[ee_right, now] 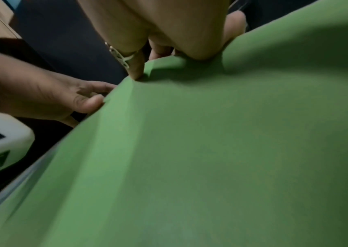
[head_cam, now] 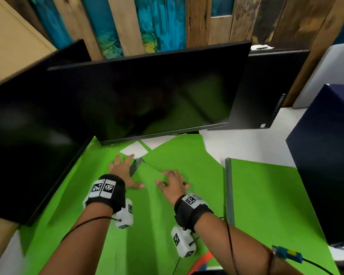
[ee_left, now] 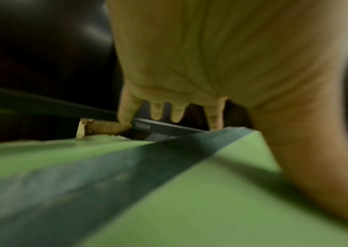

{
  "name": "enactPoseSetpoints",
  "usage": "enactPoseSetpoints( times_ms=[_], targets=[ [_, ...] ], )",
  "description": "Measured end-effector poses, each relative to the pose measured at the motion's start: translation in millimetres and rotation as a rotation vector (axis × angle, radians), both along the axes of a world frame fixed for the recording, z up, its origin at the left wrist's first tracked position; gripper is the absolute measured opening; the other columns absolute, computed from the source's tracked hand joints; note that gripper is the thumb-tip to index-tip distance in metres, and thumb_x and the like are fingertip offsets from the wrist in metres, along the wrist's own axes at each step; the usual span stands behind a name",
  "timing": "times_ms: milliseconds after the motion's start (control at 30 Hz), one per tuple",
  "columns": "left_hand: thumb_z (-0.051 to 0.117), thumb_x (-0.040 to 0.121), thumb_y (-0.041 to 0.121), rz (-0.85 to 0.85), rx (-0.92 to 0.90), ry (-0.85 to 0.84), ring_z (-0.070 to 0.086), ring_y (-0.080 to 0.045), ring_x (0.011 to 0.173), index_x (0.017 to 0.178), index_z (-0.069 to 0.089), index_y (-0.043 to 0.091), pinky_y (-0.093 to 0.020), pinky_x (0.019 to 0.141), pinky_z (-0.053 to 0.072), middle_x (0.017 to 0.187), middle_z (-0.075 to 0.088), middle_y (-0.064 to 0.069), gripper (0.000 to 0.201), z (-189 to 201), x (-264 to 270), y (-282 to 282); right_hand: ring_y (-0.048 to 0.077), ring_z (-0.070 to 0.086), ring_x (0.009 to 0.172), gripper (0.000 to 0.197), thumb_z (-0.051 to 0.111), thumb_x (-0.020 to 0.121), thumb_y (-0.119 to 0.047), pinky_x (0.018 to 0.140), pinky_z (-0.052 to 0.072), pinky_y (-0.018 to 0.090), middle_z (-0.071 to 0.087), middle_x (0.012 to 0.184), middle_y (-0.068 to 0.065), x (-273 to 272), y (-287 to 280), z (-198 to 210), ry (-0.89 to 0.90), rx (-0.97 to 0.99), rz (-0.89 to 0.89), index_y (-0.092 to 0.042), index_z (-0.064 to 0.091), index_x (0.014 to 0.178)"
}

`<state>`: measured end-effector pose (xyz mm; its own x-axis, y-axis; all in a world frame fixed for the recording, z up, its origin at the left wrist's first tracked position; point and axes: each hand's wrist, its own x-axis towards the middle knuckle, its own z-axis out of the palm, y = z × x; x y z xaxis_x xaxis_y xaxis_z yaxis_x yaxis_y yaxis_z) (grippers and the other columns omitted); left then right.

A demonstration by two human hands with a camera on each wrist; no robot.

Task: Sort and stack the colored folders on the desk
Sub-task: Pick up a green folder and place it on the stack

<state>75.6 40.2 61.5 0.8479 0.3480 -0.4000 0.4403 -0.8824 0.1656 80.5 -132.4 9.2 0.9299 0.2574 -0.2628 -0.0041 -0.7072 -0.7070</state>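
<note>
Green folder (ee_right: 211,150) edge at R fingertips (ee_right: 136,73)

Green folders: three I can tell apart, the left folder (head_cam: 64,187) at 9 o'clock, the middle folder (head_cam: 179,153) at 12, the right folder (head_cam: 270,197) at 3 (overlaps may hide more).
Grey spines: two, a short spine (head_cam: 135,165) and a long spine (head_cam: 229,187).
Hands: two, left hand (head_cam: 123,171) and right hand (head_cam: 172,185).
Dark screens: two, left screen (head_cam: 28,145) at 10 o'clock, centre screen (head_cam: 147,92) at 12.
Black vented panel (head_cam: 266,86): one, at 1 o'clock.
Navy box (head_cam: 330,155): one, at 3 o'clock.
White wrist cameras (head_cam: 124,215): two, one per wrist.
</note>
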Motion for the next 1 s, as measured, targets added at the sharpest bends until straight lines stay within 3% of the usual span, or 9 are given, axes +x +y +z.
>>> enactPoseSetpoints(
  times_ms=[133,233,333,500,567,633,800,900,1000],
  targets=[
    [0.086,0.049,0.048,-0.187,-0.106,-0.11,-0.004,-0.032,0.145,0.139,0.029,0.036,-0.063,0.112,0.011,0.158,-0.004,0.001,0.107,36.1,-0.2,-4.1,0.016,0.033,0.129,0.031,0.057,0.09,-0.031,0.106,0.019,0.041,0.04,0.133,-0.004,1.5,-14.7,14.1,-0.104,0.162,-0.05,-0.021,0.056,0.119],
    [0.089,0.049,0.036,-0.209,-0.285,-0.227,0.033,-0.025,0.129,0.118,0.038,0.024,-0.044,0.111,0.03,0.138,0.034,-0.005,0.086,55.4,-1.0,-18.0,0.013,0.035,0.125,0.028,0.063,0.086,-0.025,0.099,0.021,0.034,0.038,0.133,-0.004,1.0,-25.1,25.4,-0.193,0.285,-0.067,-0.018,0.059,0.113],
    [0.089,0.052,0.028,-0.207,-0.369,-0.314,0.046,-0.022,0.107,0.108,0.031,0.024,-0.033,0.094,0.043,0.118,0.045,-0.004,0.08,69.4,-5.1,-37.5,0.007,0.033,0.119,0.024,0.066,0.084,-0.019,0.099,0.02,0.032,0.037,0.134,-0.003,4.3,-34.9,32.2,-0.249,0.364,-0.1,-0.018,0.06,0.107],
    [0.081,0.068,0.019,-0.326,-0.277,-0.501,0.051,-0.02,0.074,0.118,0.031,0.024,-0.027,0.063,0.037,0.079,0.051,-0.001,0.071,101.2,-16.0,-72.5,0.004,0.04,0.113,0.024,0.063,0.084,-0.005,0.106,0.029,0.022,0.04,0.123,-0.002,11.9,-45.1,44.8,-0.352,0.594,-0.114,-0.019,0.049,0.097],
    [0.077,0.072,0.014,-0.361,-0.226,-0.589,0.04,-0.012,0.055,0.128,0.029,0.03,-0.027,0.051,0.03,0.06,0.038,0.005,0.076,114.2,-19.7,-87.6,0.004,0.043,0.111,0.026,0.061,0.085,-0.003,0.101,0.031,0.011,0.044,0.12,-0.002,15.0,-46.4,53.1,-0.41,0.679,-0.101,-0.019,0.046,0.1],
    [0.072,0.076,0.01,-0.391,-0.191,-0.655,0.03,-0.008,0.049,0.138,0.021,0.035,-0.026,0.047,0.024,0.054,0.03,0.005,0.084,127.2,-22.3,-100.8,0.006,0.043,0.115,0.033,0.062,0.085,-0.006,0.106,0.031,0.018,0.046,0.119,-0.005,18.3,-47.9,62.5,-0.397,0.76,-0.111,-0.02,0.043,0.108],
    [0.073,0.077,0.011,-0.446,-0.264,-0.805,0.03,-0.011,0.043,0.141,0.017,0.036,-0.022,0.044,0.024,0.051,0.029,0.002,0.089,161.5,-27.3,-112.9,0.018,0.018,0.142,0.099,0.078,0.07,-0.036,0.119,0.011,0.038,0.017,0.152,0.007,29.6,-67.0,64.5,-0.295,0.789,-0.425,-0.023,0.014,0.144],
    [0.075,0.075,0.012,-0.479,-0.386,-0.928,0.045,-0.012,0.051,0.14,0.02,0.035,-0.019,0.051,0.035,0.064,0.043,-0.001,0.088,181.5,-28.1,-120.3,0.015,0.033,0.134,0.102,0.07,0.078,-0.029,0.115,0.023,0.03,0.022,0.153,0.007,31.6,-82.6,68.5,-0.128,1.053,-0.567,-0.025,-0.004,0.148],
    [0.077,0.073,0.012,-0.462,-0.51,-1.021,0.054,-0.01,0.08,0.14,0.025,0.029,-0.011,0.077,0.042,0.104,0.056,0.011,0.086,193.6,-20.7,-126.5,0.018,0.032,0.138,0.097,0.068,0.077,-0.044,0.116,0.024,0.034,0.029,0.152,0.003,32.1,-95.2,66.9,-0.062,1.067,-0.559,-0.017,0.009,0.15]
  ],
)
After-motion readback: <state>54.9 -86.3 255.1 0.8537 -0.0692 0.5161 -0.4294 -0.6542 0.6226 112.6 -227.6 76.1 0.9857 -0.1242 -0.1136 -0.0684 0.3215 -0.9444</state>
